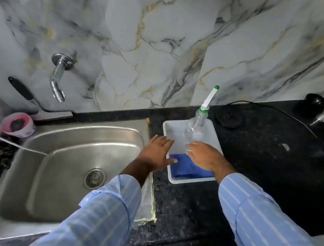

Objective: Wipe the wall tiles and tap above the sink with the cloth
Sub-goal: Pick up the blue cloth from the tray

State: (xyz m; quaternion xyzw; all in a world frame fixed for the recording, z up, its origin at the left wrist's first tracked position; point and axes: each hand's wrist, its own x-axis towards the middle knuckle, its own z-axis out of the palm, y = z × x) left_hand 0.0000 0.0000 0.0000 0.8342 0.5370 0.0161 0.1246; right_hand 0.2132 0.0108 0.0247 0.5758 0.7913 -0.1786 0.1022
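Observation:
A folded blue cloth (189, 169) lies in the near end of a white tray (215, 135) on the black counter. My left hand (157, 152) rests flat on the tray's left rim, thumb touching the cloth. My right hand (205, 156) hovers over the tray above the cloth, fingers spread, just in front of a clear spray bottle (196, 128) with a green and white nozzle. The chrome tap (58, 78) juts from the marble wall tiles (154, 43) above the steel sink (65, 165).
A squeegee (33, 101) leans at the wall left of the tap, with a pink tub (18, 125) beside it. A black round base (230, 116) with a cord and dark utensils (323, 109) sit on the counter (270, 171) at right.

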